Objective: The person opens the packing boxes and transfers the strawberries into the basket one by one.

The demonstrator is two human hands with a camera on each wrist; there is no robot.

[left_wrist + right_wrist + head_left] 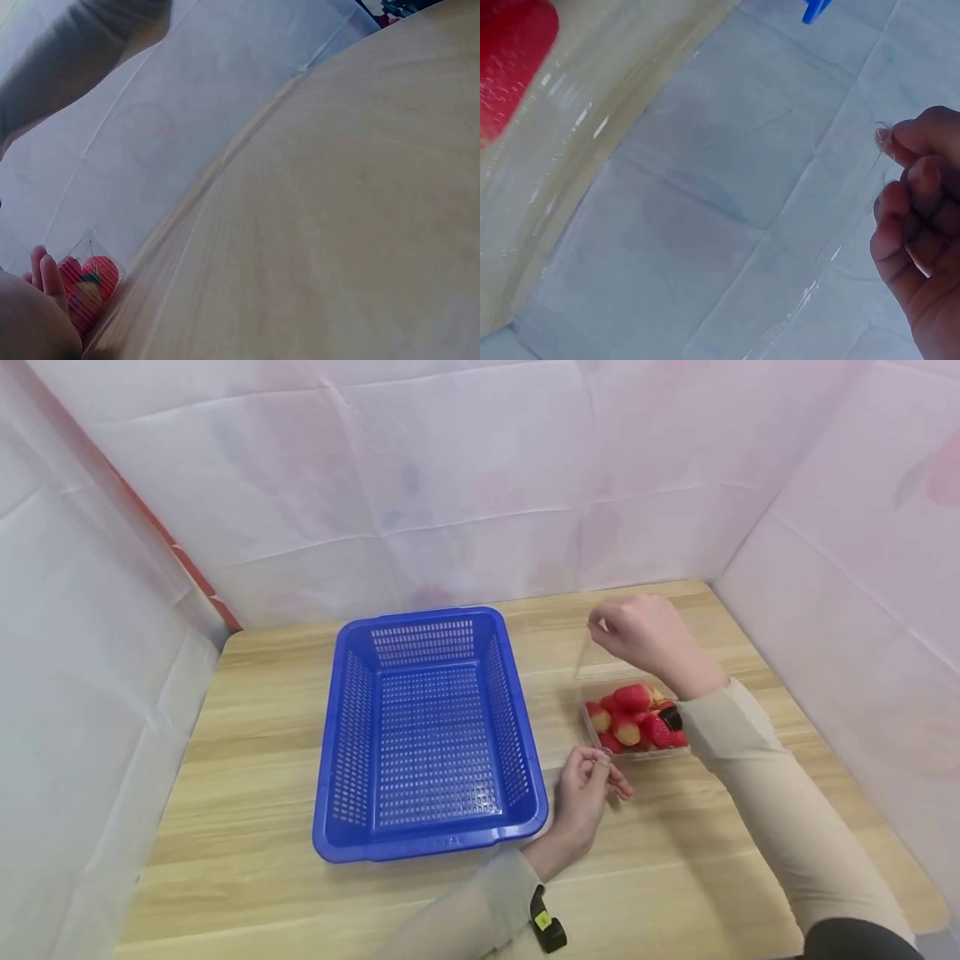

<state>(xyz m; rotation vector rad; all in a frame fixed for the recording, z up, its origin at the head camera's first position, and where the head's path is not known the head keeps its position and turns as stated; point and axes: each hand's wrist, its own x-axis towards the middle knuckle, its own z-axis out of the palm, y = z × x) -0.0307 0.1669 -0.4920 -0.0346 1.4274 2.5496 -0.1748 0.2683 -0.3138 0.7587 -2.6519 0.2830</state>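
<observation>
A: What could go wrong here?

B: Start close in. The left hand [583, 789] seems to pinch the near left corner of the clear container [637, 757], which sits on the tabletop [247, 777]. If that hold slipped, a tug from above could drag or tip it and spill the red fruits [627, 727] heaped inside.

A: And farther back?

B: The right hand [645, 631] pinches the edge of the raised clear lid [596, 658] between its fingertips. The plastic looks thin and springy; released too soon, it might flop back onto the fruit. The right sleeve [738, 727] also hangs low enough that it could knock the top pieces.

A: Any writing?

B: Nearest, the black strap [557, 935] by the left wrist carries a yellow patch [542, 921]; I can't read anything on it. Beyond, the blue basket [412, 845] shows a faint mark on its near rim, too small to make out. No brand is legible on the container.
</observation>
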